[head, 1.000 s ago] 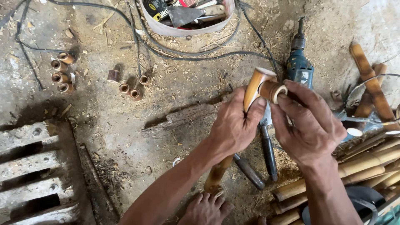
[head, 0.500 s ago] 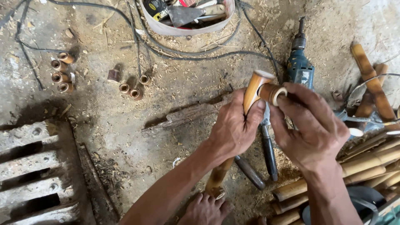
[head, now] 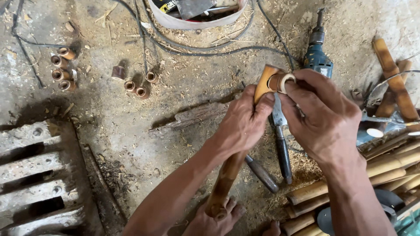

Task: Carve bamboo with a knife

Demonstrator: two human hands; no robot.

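A: Pressing in now. The right hand (head: 326, 118) has closed its grip on the short bamboo ring (head: 281, 81), and over the last second that ring has slid from just off the mouth to sit against the top of the long bamboo pole (head: 227, 179).

B: And the left hand (head: 243, 124)?

A: Wrapped tight round the pole just below the cut end, much as it was a second ago. The pole's foot rests by the toes (head: 218, 216) on the floor (head: 131, 126). By my reading, the fitting is mid-way, not seated.

B: Can you see how deep it sits?

A: No, the fingers cover the joint. Outward: pliers (head: 282, 148) lie under the hands, partly hidden; a blue drill (head: 317, 54) beyond; small bamboo offcuts (head: 61, 70) far left. The tub (head: 197, 22) is cut off at the top edge, and the bamboo stack (head: 393, 166) runs out of frame.
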